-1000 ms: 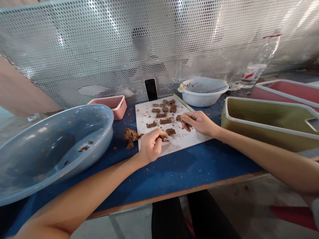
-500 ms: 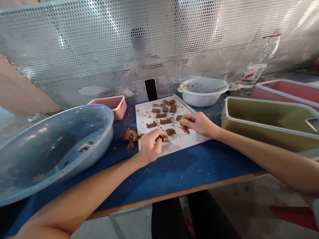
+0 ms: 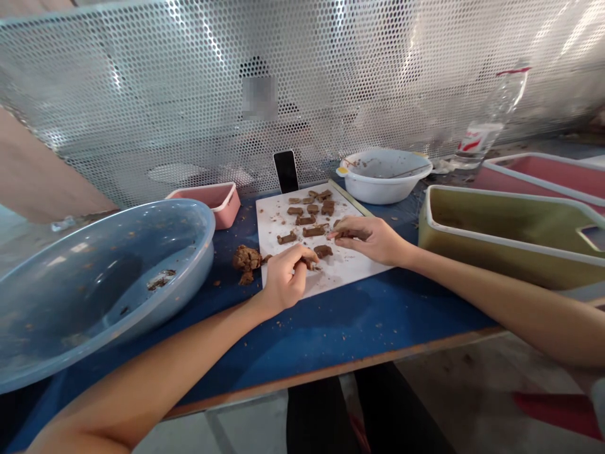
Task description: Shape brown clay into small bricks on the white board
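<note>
My left hand point(image 3: 285, 279) rests at the near left part of a white board point(image 3: 352, 260), its fingers curled around a small brown clay piece point(image 3: 310, 261) that is mostly hidden. Over the board's right side is my right hand point(image 3: 371, 239), with fingers stretched to the left and the thumb a little apart below them; I make out nothing held there. Between the hands lies a rounded clay piece point(image 3: 323, 251). Just beyond it are a long clay piece point(image 3: 313, 231) and several other shaped bits. A crumbly clay lump point(image 3: 246, 258) sits left of the board.
At left stands a large blue basin point(image 3: 189, 296), with a small pink box point(image 3: 228, 205) behind it. A phone point(image 3: 286, 171) leans upright at the back. To the right are a white bowl point(image 3: 385, 188), a green bin point(image 3: 482, 243), a pink bin point(image 3: 501, 180) and a bottle point(image 3: 482, 132).
My right hand has moved left over the board, and its fingers have straightened out from a curled pose. My left hand has stayed in place.
</note>
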The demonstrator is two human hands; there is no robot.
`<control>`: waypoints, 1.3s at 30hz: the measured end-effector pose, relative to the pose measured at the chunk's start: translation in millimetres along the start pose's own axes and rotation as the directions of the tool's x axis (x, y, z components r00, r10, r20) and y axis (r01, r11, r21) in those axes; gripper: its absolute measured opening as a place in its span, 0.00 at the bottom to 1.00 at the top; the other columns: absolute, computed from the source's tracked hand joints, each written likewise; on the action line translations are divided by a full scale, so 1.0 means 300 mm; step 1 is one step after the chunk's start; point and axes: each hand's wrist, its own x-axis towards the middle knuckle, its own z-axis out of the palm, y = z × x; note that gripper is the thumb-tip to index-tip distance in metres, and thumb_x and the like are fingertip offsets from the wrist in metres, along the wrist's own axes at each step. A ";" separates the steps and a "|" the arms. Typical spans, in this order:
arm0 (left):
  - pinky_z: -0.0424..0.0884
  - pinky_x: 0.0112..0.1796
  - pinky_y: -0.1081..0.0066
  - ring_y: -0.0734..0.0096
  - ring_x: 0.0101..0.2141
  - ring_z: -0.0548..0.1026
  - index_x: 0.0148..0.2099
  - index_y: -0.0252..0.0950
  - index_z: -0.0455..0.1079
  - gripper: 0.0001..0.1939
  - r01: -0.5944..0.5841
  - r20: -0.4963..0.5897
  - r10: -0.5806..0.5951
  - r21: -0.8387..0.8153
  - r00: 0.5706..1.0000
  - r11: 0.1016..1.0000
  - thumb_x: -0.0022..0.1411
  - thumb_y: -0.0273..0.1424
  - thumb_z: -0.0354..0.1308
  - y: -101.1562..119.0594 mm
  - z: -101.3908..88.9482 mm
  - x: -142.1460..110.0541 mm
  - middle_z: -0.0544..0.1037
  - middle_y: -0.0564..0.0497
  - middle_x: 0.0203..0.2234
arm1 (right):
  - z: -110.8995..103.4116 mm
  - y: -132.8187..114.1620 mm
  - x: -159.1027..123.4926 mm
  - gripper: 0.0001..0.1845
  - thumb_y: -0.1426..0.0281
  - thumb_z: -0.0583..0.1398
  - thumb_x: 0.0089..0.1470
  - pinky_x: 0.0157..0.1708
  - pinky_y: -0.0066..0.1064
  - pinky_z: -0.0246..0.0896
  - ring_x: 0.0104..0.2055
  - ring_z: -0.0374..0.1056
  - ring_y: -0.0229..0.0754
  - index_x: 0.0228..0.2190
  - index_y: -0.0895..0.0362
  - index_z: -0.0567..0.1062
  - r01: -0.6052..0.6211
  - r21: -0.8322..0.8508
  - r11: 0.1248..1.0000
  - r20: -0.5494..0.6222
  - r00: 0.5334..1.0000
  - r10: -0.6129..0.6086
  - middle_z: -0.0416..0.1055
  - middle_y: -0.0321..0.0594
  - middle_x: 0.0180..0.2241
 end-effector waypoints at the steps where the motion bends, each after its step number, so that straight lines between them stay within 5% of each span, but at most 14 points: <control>1: 0.72 0.32 0.72 0.72 0.28 0.77 0.38 0.36 0.76 0.15 0.000 0.000 0.000 -0.002 1.000 1.000 0.66 0.18 0.49 -0.001 0.000 0.000 0.80 0.51 0.28 | 0.000 -0.002 -0.002 0.17 0.53 0.66 0.66 0.43 0.38 0.72 0.42 0.75 0.45 0.45 0.51 0.86 0.026 -0.032 0.999 0.003 1.000 -0.026 0.80 0.43 0.42; 7: 0.72 0.32 0.72 0.72 0.28 0.76 0.39 0.35 0.76 0.15 0.000 0.005 0.000 -0.011 1.000 1.000 0.66 0.19 0.49 -0.007 0.002 -0.001 0.80 0.51 0.28 | 0.014 0.001 -0.014 0.24 0.56 0.67 0.65 0.44 0.39 0.72 0.38 0.71 0.42 0.59 0.50 0.76 0.035 0.070 0.997 -0.038 0.999 -0.032 0.79 0.39 0.40; 12: 0.72 0.33 0.72 0.72 0.28 0.77 0.39 0.35 0.76 0.15 0.004 0.012 -0.004 -0.005 1.000 1.000 0.65 0.19 0.49 -0.010 0.003 -0.002 0.79 0.51 0.28 | 0.015 0.023 -0.018 0.23 0.51 0.73 0.58 0.44 0.41 0.74 0.38 0.72 0.43 0.46 0.51 0.79 -0.008 0.066 0.998 -0.141 0.990 0.017 0.80 0.42 0.41; 21: 0.72 0.32 0.72 0.73 0.29 0.77 0.40 0.35 0.76 0.16 -0.009 0.015 0.009 -0.006 1.000 1.000 0.65 0.18 0.49 -0.017 0.003 -0.004 0.80 0.52 0.29 | 0.011 -0.017 -0.018 0.23 0.48 0.70 0.61 0.46 0.43 0.77 0.43 0.80 0.49 0.46 0.52 0.87 -0.024 0.018 1.000 -0.206 0.978 0.027 0.85 0.44 0.42; 33: 0.72 0.33 0.72 0.71 0.29 0.78 0.40 0.36 0.76 0.16 0.003 0.026 -0.003 0.000 1.000 1.000 0.65 0.17 0.48 -0.014 0.002 -0.004 0.81 0.51 0.30 | -0.002 -0.020 -0.032 0.12 0.61 0.67 0.67 0.39 0.33 0.78 0.39 0.79 0.42 0.47 0.52 0.85 0.188 -0.176 0.966 -0.191 0.956 -0.221 0.85 0.41 0.43; 39: 0.73 0.34 0.72 0.72 0.30 0.78 0.40 0.36 0.76 0.16 -0.016 0.023 0.016 -0.002 1.000 1.000 0.65 0.17 0.48 -0.016 0.003 -0.004 0.81 0.51 0.31 | 0.001 -0.001 -0.034 0.11 0.60 0.66 0.68 0.43 0.35 0.78 0.41 0.79 0.44 0.47 0.52 0.82 0.197 -0.188 0.962 -0.186 0.955 -0.231 0.84 0.42 0.43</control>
